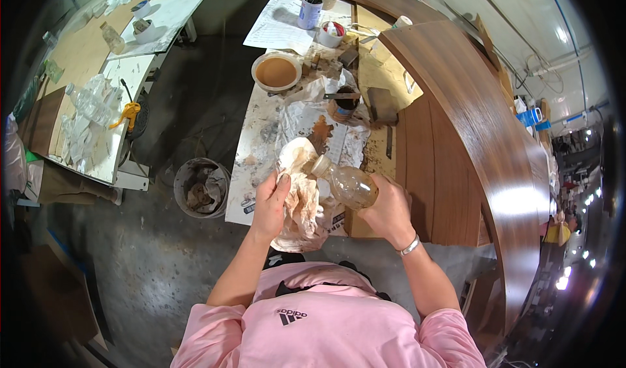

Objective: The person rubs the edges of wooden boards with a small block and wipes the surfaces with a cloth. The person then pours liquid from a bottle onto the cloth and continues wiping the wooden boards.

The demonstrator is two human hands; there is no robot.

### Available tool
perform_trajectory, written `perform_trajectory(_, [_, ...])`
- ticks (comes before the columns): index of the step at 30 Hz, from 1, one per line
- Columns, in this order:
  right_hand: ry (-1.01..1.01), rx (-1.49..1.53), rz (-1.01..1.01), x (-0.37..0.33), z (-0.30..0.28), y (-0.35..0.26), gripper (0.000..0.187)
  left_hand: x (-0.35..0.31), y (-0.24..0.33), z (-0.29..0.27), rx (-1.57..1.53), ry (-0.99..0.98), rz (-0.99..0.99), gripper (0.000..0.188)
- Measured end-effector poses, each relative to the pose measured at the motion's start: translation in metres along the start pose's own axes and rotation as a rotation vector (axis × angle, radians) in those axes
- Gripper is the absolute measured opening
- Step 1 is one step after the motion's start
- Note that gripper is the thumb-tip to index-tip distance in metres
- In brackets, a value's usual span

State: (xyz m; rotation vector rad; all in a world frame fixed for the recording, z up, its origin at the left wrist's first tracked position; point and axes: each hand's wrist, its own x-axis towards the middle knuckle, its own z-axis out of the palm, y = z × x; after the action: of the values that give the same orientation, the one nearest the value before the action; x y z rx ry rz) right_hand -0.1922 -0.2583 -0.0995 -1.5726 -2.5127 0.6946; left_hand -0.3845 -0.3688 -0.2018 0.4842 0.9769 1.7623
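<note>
My left hand (271, 202) is closed on a stained white rag (301, 205), which hangs down in folds over the bench's near edge. In my right hand (387, 206) is a clear plastic bottle (350, 184), tilted with its neck toward the rag's upper part; the neck is at or very near the cloth. Some liquid shows inside the bottle. Just beyond my hands, a brown-stained sheet (300, 117) covers part of the bench, and on it stands an open can (343, 107) of dark stuff with a flat blade across its top.
A tub of tan liquid (276, 73) stands on the bench's left edge. Large curved wood-grain panels (469, 114) rise on the right. On the floor at left is a bucket of waste (201, 189). A second table (140, 74) with bottles and rags is farther left.
</note>
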Motion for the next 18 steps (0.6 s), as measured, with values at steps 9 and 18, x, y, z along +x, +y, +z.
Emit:
perform_trajectory(9, [-0.068, 0.638, -0.137, 0.042, 0.029, -0.012, 0.064, -0.031, 0.017, 0.001, -0.199, 0.104, 0.000, 0.037])
perform_trajectory(18, [-0.093, 1.250, -0.176, 0.166, 0.130, -0.105, 0.081, -0.085, 0.012, -0.015, -0.080, 0.101, -0.073, 0.041])
